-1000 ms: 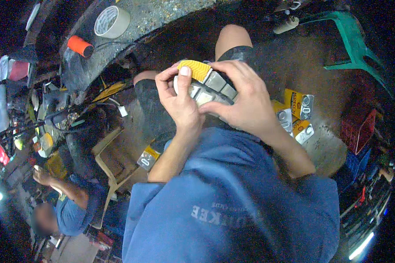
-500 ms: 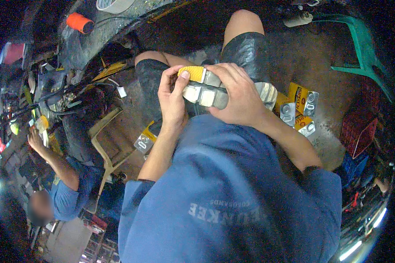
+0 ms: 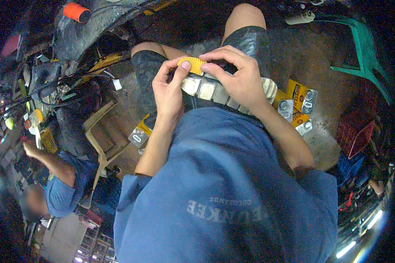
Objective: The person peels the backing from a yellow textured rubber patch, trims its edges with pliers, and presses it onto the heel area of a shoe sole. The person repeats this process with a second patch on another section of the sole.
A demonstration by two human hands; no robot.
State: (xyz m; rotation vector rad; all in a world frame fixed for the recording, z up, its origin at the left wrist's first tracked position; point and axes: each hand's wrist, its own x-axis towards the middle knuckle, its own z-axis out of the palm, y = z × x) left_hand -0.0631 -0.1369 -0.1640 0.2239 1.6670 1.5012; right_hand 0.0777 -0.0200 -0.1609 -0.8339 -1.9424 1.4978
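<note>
A yellow piece with wavy ridges (image 3: 192, 65) lies above my lap, at the left end of a long row of pale grey and white blocks (image 3: 215, 93). The whole looks like shoe soles, but I cannot tell for sure. My left hand (image 3: 170, 87) pinches the yellow piece at its left side, thumb on the ridged face and fingers behind. With bent fingers, my right hand (image 3: 237, 72) grips its right edge between thumb and forefinger. The right palm hides part of the block row. Behind my right wrist the row's rounded right end (image 3: 269, 90) shows.
Yellow and silver printed pieces (image 3: 299, 103) lie on the floor at right, with another (image 3: 140, 133) at left. A green plastic chair (image 3: 360, 48) and red crate (image 3: 355, 131) stand right. An orange thread spool (image 3: 77, 12) is far left. A co-worker (image 3: 66, 175) sits left, near a beige chair (image 3: 102, 144).
My right hand has shifted from spanning the block row to pinching the yellow piece's right edge. The yellow piece is tilted more. The co-worker's arm has moved slightly.
</note>
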